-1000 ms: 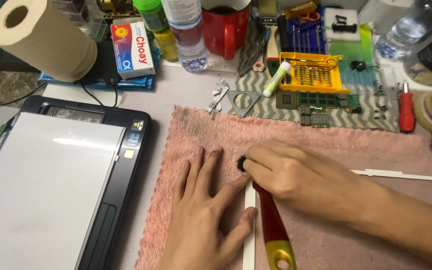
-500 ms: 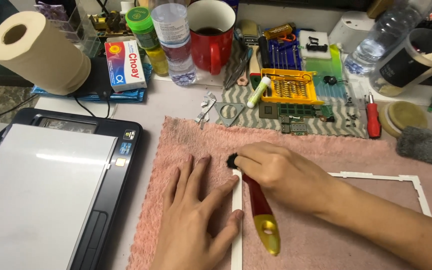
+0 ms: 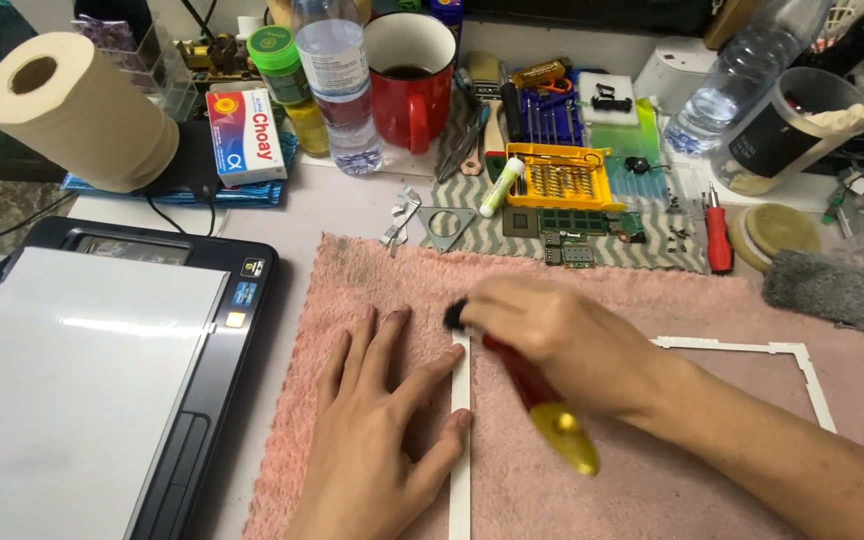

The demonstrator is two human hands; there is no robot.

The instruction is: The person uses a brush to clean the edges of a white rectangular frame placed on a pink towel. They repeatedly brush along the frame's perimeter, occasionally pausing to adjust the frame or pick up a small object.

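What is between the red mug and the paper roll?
In the head view, between the red mug and the paper roll stand a clear water bottle, a green-lidded jar and a small box.

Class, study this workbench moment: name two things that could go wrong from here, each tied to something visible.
The right hand brushes the thin white frame, pinned flat by the left hand on the pink towel; hard strokes might bend or crack it. The full red mug stands beside circuit boards; a knock could spill it.

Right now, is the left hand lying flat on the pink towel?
Yes, the left hand lies flat on the pink towel, pressing beside the white frame strip.
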